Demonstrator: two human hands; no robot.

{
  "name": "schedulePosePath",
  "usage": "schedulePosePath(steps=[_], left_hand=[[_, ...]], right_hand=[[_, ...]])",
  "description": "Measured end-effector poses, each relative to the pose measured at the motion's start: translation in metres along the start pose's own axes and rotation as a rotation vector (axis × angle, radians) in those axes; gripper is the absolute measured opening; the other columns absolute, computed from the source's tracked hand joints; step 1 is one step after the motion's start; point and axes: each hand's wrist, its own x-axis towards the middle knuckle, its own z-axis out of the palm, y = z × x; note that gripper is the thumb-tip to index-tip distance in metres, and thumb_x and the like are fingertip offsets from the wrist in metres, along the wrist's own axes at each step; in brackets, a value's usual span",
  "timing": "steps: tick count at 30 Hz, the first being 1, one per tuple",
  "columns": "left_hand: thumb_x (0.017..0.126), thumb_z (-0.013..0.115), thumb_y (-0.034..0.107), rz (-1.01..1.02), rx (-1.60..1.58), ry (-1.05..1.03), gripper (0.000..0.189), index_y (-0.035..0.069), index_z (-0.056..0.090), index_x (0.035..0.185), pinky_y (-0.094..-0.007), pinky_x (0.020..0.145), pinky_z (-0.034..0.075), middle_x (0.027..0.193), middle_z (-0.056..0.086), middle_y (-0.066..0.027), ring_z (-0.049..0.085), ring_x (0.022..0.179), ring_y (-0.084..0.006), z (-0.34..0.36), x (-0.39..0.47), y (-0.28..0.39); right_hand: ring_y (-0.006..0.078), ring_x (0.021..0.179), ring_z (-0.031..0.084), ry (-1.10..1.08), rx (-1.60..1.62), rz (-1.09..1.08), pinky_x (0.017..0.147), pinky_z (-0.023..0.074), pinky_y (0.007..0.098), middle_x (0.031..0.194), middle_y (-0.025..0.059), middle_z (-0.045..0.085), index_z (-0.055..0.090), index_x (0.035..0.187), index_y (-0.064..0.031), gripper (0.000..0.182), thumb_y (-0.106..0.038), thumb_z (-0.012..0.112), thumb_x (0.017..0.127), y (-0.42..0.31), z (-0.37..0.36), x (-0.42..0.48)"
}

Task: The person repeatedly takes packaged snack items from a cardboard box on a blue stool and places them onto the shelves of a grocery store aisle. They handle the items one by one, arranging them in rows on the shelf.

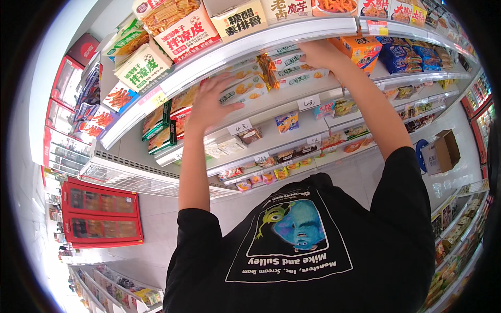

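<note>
My left hand [213,99] is raised in front of the shelf with its fingers spread, near pale biscuit packs [244,90]; nothing shows in its grasp. My right hand [319,55] reaches under the upper shelf board to a stack of pale packs [297,70]; part of the fingers is hidden, and whether they hold a pack cannot be told. Between the two groups of packs stand brown and gold wrapped packs [268,72]. An orange snack box [358,51] lies to the right of my right wrist.
Above is a shelf edge [242,47] with large snack boxes [188,31]. Lower shelves carry price cards [309,102] and small packs. Red-framed coolers [102,213] stand at the left. An opened cardboard box [442,152] is at the right, by another stocked shelf [458,231].
</note>
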Motion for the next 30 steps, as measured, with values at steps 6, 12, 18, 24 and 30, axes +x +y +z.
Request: schedulePosePath(steps=[6, 12, 18, 24, 30], left_hand=[[0.078, 0.082, 0.046, -0.064, 0.251, -0.131, 0.063, 0.024, 0.068, 0.135, -0.048, 0.119, 0.032, 0.145, 0.06, 0.002, 0.051, 0.138, -0.0252, -0.007, -0.021, -0.029], [0.085, 0.078, 0.042, -0.052, 0.256, 0.037, 0.046, 0.019, 0.072, 0.125, -0.0461, 0.111, 0.042, 0.131, 0.068, -0.0032, 0.06, 0.127, -0.0261, 0.004, -0.016, -0.019], [0.094, 0.073, 0.04, -0.181, 0.039, 0.094, 0.051, 0.012, 0.065, 0.136, -0.0409, 0.113, 0.042, 0.137, 0.064, -0.0136, 0.055, 0.132, -0.0325, -0.018, 0.023, -0.1], [0.093, 0.073, 0.041, -0.221, 0.146, -0.006, 0.059, 0.009, 0.06, 0.141, -0.0402, 0.114, 0.041, 0.144, 0.06, -0.0153, 0.055, 0.133, -0.0305, -0.001, 0.049, -0.178], [0.093, 0.073, 0.041, -0.245, 0.194, 0.0, 0.059, 0.007, 0.061, 0.141, -0.04, 0.115, 0.04, 0.144, 0.06, -0.0157, 0.055, 0.133, -0.031, 0.016, 0.052, -0.207]], right_hand=[[0.0409, 0.125, 0.059, -0.109, -0.001, 0.059, 0.104, 0.0489, 0.0474, 0.129, 0.0268, 0.063, 0.063, 0.12, 0.0022, 0.039, -0.017, 0.077, 0.089, -0.021, -0.027, 0.002], [0.0392, 0.119, 0.064, -0.175, -0.018, 0.098, 0.101, 0.0525, 0.046, 0.126, 0.0253, 0.065, 0.061, 0.124, 0.0022, 0.042, -0.015, 0.076, 0.089, -0.023, -0.035, 0.002], [0.0378, 0.131, 0.056, -0.004, -0.141, 0.022, 0.11, 0.046, 0.0478, 0.133, 0.0224, 0.061, 0.054, 0.138, -0.0033, 0.059, -0.008, 0.075, 0.083, -0.026, -0.02, 0.005], [0.0348, 0.129, 0.055, 0.482, -0.05, -0.059, 0.119, 0.0349, 0.0521, 0.132, 0.015, 0.061, 0.057, 0.139, -0.0107, 0.056, -0.003, 0.064, 0.084, -0.1, 0.017, -0.027], [0.0281, 0.134, 0.053, 0.458, 0.385, -0.223, 0.117, 0.0385, 0.0487, 0.138, 0.0092, 0.059, 0.062, 0.134, -0.0146, 0.044, -0.012, 0.065, 0.09, -0.169, 0.089, -0.027]])
